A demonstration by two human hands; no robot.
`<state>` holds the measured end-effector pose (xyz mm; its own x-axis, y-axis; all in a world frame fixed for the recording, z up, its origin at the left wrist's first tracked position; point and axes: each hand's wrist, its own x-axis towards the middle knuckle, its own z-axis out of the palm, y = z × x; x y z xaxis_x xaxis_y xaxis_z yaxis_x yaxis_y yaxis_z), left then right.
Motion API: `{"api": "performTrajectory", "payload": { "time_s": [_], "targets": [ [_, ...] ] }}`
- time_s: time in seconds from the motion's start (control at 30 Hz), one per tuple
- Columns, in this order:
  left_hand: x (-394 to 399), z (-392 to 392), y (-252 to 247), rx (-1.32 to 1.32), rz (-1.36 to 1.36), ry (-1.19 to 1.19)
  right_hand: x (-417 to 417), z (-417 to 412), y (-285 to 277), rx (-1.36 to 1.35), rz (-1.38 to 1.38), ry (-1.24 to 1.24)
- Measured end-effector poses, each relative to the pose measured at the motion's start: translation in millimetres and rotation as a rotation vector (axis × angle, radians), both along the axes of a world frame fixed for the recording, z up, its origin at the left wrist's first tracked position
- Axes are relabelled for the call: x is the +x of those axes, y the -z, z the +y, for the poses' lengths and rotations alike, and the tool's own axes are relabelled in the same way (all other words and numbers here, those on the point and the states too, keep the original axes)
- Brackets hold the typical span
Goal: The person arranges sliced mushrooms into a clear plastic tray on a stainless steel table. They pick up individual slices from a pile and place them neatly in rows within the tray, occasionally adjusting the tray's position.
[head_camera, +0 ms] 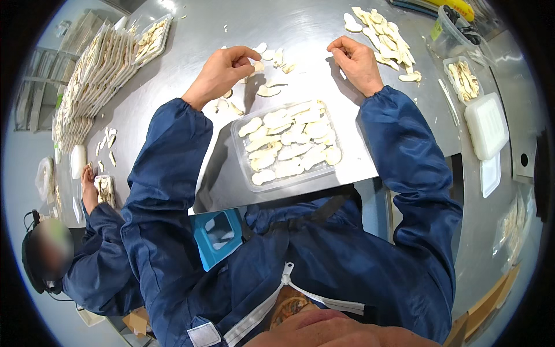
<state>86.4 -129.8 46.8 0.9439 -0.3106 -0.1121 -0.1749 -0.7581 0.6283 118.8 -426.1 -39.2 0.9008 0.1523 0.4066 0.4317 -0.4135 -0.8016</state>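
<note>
My left hand [226,71] hovers over loose pale mushroom slices [269,90] on the steel table, a small slice [259,66] pinched between thumb and index finger. My right hand [357,63] is to the right above the table, its fingers curled in and nothing visible in them. Close by it, on its far right side, lies a heap of longer mushroom slices [388,37]. A clear plastic tray [243,171] sits at the near table edge between my forearms. Mushroom slices [295,136] lie in rows inside it.
Stacked filled trays [97,71] stand at the left. Beside them a co-worker's hand [89,186] touches a small filled tray [105,191]. Rightward are a clear tub [451,32] with black-handled tools, a small mushroom tray [464,78] and stacked white lids or trays [486,126].
</note>
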Motion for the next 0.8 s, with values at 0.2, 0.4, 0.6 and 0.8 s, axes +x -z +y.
{"api": "performTrajectory", "payload": {
  "time_s": [0.2, 0.4, 0.6, 0.8],
  "targets": [
    [-17.0, 19.7, -22.5, -0.674, 0.116, -0.119, -4.1, 2.5, -6.0, -0.002, 0.06, -0.01],
    [-53.8, 71.2, 19.0, -1.456, 0.084, -0.085, -2.1, 3.6, -6.5, -0.003, 0.047, -0.01],
    [-48.7, 95.6, 48.9, -1.636, 0.093, -0.104, -1.7, 1.4, -7.7, 0.005, 0.08, -0.005],
    [-51.0, 92.9, 58.2, -1.648, 0.06, -0.157, 0.7, 1.9, -1.8, -0.004, 0.076, 0.003]
  ]
}}
